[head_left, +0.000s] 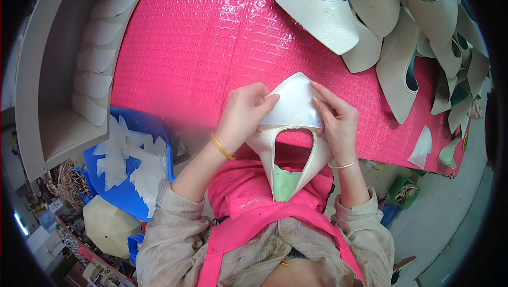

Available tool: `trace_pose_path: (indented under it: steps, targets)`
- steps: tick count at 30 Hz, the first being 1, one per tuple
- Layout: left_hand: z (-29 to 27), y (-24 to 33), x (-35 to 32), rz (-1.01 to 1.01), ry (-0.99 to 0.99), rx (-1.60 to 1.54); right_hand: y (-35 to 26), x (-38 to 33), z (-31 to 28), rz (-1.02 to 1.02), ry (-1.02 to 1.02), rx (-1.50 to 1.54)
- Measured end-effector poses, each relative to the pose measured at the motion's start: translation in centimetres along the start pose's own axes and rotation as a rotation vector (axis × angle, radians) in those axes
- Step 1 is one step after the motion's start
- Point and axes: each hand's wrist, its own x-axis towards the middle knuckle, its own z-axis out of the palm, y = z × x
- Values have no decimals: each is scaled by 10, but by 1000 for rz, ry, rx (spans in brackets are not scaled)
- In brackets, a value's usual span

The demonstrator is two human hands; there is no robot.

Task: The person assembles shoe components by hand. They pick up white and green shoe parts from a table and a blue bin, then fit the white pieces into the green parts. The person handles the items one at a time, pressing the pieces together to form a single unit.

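Observation:
A cream shoe upper [261, 152] with a green-lined heel end hangs over the table's near edge, its rounded opening toward me. Over its pointed toe lies a smooth white toe piece [292, 99]. My left hand [246, 108] is closed on the left side, the thumb on the white piece and the fingers partly hidden under the upper. At the right edge my right hand [337, 125] pinches the two layers, thumb and forefinger near the piece's side. Whether the layers are stuck together, I cannot tell.
Pink quilted sheeting covers the table [180, 49]. More cream shoe uppers [317, 17] are heaped at the far right. White cut pieces [98, 54] line a grey shelf at left. A blue bin [121, 194] holds translucent scraps. A white piece [422, 148] and a green one [450, 153] lie at right.

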Motion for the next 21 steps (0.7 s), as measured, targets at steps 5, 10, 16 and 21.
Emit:
trace_pose_path:
  steps: [5,10,16,21]
  targets:
    - [2,3,3,7,18,4,-1,2,2,-5,20,-75]
    - [3,5,4,89,68,225,-3,6,3,5,21,-64]
    - [8,12,-12,499,270,876,-6,10,1,-50,3,-154]
    - [7,-24,-42,808,-10,773,-26,12,-23,104,-50,-730]
